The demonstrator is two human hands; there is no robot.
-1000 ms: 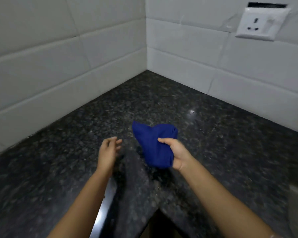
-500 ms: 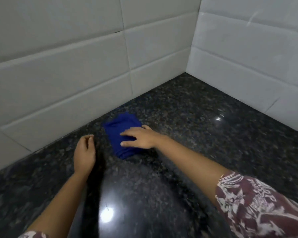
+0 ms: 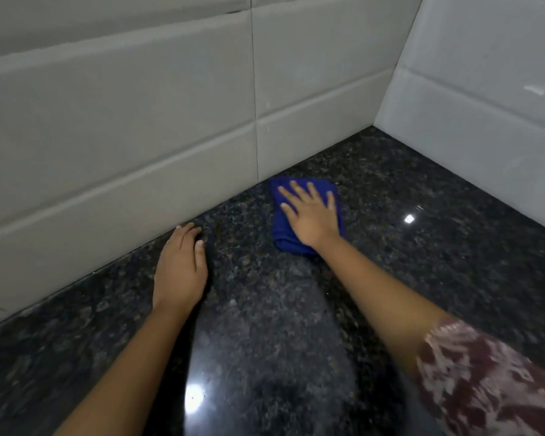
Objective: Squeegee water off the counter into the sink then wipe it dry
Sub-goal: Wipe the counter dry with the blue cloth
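Note:
A folded blue cloth (image 3: pixel 279 237) lies flat on the dark speckled granite counter (image 3: pixel 422 262), close to the tiled wall on the left. My right hand (image 3: pixel 310 215) presses down on it with the fingers spread, palm on top of the cloth. My left hand (image 3: pixel 180 269) rests palm down on the bare counter to the left of the cloth, near the base of the wall, holding nothing. No squeegee and no sink are in view.
White tiled walls (image 3: pixel 139 136) meet in a corner at the back right (image 3: pixel 378 121), boxing in the counter on two sides. Bright light spots reflect off the glossy stone.
The cloth went from held up in my right hand to pressed flat on the counter, then slid along the wall towards the corner. My left hand dropped onto the counter.

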